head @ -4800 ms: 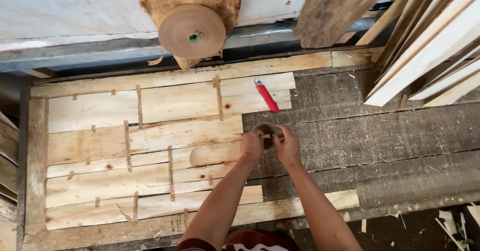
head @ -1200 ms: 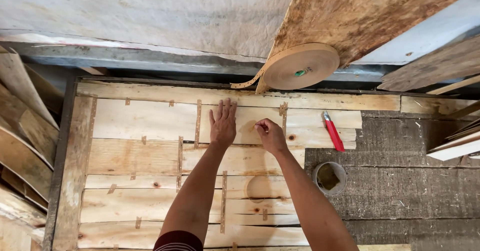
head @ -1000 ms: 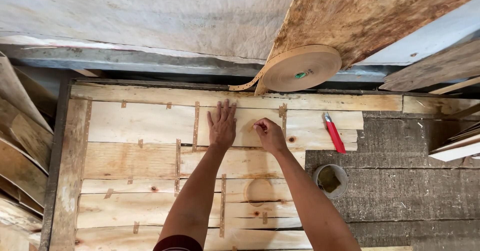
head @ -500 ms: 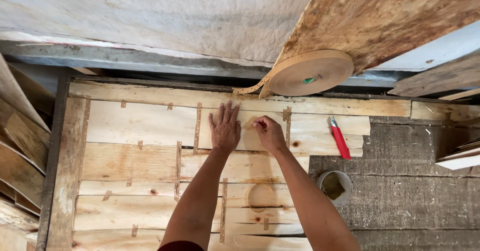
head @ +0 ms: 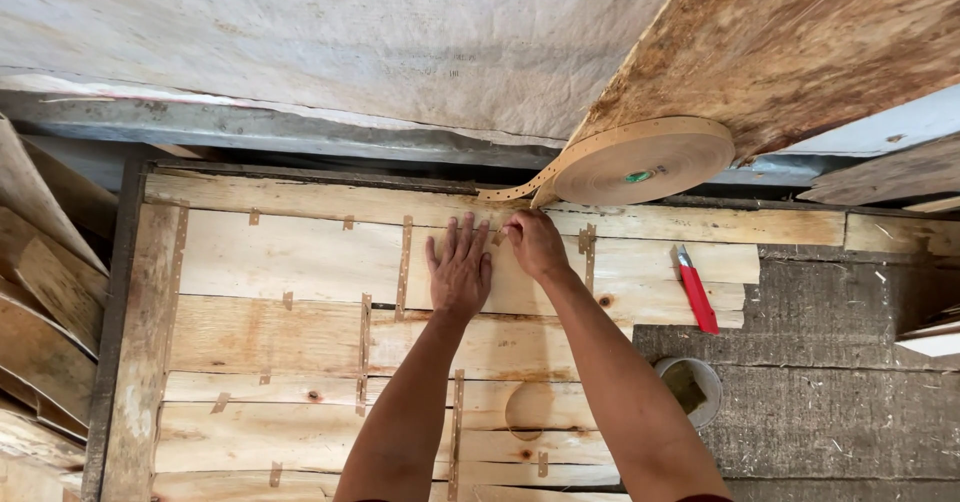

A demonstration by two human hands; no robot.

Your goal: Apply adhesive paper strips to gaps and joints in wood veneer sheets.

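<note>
Thin pale wood veneer strips (head: 290, 262) lie side by side on a workbench, joined by short pieces of brown tape. My left hand (head: 459, 267) presses flat on the veneer, fingers spread. Right beside it, my right hand (head: 535, 245) pinches the loose end of a perforated brown tape strip (head: 522, 186). That strip runs up to a large tape roll (head: 645, 160) hanging above the back of the bench.
A red-handled utility knife (head: 696, 293) lies on the veneer to the right. A small round cup (head: 690, 390) sits on the grey bench surface (head: 850, 382). Curved veneer offcuts (head: 45, 322) pile up at the left. A rough plank (head: 800, 42) leans overhead.
Both hands left the small cup and moved up onto the veneer. Over the last second they crept toward the far edge, and my right hand reached the tape end under the roll.
</note>
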